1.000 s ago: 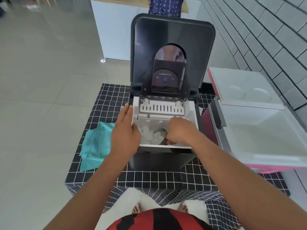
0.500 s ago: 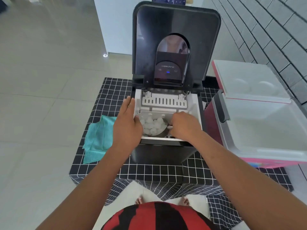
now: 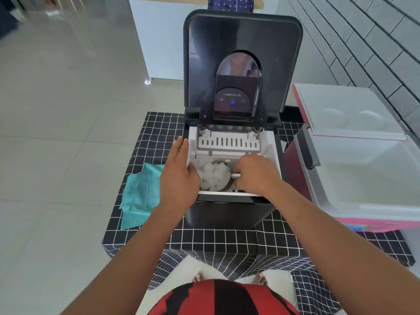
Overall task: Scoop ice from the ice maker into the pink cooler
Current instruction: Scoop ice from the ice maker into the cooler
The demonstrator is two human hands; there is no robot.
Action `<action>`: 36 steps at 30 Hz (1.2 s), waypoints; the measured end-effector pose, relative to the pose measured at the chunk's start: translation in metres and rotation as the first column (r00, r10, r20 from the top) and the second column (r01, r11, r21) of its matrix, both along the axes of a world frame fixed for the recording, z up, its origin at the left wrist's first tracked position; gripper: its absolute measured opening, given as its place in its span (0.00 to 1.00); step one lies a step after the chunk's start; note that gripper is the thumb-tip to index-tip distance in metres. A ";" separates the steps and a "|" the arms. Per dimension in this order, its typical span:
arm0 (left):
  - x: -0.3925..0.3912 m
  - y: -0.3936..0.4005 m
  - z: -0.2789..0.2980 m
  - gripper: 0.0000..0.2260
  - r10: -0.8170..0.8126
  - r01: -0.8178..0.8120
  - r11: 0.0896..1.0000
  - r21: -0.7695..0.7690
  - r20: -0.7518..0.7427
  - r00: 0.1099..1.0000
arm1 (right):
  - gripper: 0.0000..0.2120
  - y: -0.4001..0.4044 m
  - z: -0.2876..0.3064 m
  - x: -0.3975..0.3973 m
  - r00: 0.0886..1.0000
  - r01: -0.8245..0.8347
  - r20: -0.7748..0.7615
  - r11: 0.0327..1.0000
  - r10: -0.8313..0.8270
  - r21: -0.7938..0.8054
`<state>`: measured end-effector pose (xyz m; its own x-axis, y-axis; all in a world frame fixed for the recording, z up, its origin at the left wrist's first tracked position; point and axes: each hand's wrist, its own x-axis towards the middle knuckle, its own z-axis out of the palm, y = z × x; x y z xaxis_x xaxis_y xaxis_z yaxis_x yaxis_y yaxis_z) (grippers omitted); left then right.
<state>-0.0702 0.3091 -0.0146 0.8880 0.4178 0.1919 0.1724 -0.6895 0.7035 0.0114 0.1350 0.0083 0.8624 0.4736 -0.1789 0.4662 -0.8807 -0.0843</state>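
The black ice maker [image 3: 227, 212] stands in the middle of the table with its lid [image 3: 241, 42] raised upright. Its white basket holds ice, and a metal scoop [image 3: 223, 180] piled with ice cubes [image 3: 212, 176] sits inside it. My right hand [image 3: 256, 173] grips the scoop's handle at the basket's right side. My left hand [image 3: 179, 176] rests flat on the ice maker's left rim, fingers straight. The pink cooler [image 3: 293, 169] stands open to the right, its white interior [image 3: 368, 178] showing no ice and its lid [image 3: 345, 114] folded back.
A teal cloth [image 3: 141, 196] lies on the black-and-white checked tablecloth [image 3: 159, 137] left of the ice maker. A grey brick wall [image 3: 375, 42] runs along the right. A white cabinet [image 3: 159, 42] stands behind on the tiled floor.
My right hand has drawn the scoop up out of the ice, and it now carries a heap of cubes. The left hand has stayed on the rim.
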 end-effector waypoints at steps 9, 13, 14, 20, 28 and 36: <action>-0.001 -0.002 0.000 0.22 0.017 -0.017 1.000 -0.007 0.017 1.000 | 0.08 -0.019 0.009 -0.015 0.998 0.024 0.047 0.994 -0.030 0.110; -0.001 -0.001 -0.002 0.21 0.020 -0.019 1.000 -0.024 0.027 0.999 | 0.07 -0.030 0.009 -0.022 0.997 0.048 0.049 0.981 -0.058 0.186; -0.001 -0.001 -0.002 0.21 0.017 -0.017 0.999 -0.028 0.030 0.999 | 0.05 -0.032 0.009 -0.023 0.997 0.063 0.039 0.976 -0.072 0.210; -0.002 -0.001 -0.002 0.21 0.012 -0.011 0.999 -0.034 0.041 0.999 | 0.06 -0.043 0.011 -0.021 0.999 0.039 -0.003 0.936 -0.041 0.351; -0.001 -0.001 -0.002 0.21 0.018 -0.018 1.000 0.001 0.029 0.999 | 0.13 -0.060 0.014 -0.010 0.997 0.000 0.065 0.897 -0.032 0.442; -0.001 -0.005 0.003 0.21 0.035 -0.036 0.998 0.052 0.011 0.999 | 0.19 -0.089 0.020 -0.002 0.992 0.060 0.064 0.862 -0.106 0.503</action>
<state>-0.0715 0.3037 -0.0116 0.8706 0.4384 0.2231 0.1908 -0.7190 0.6684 0.0090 0.0463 0.0285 0.9035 0.4052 0.1395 0.4190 -0.7671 -0.4858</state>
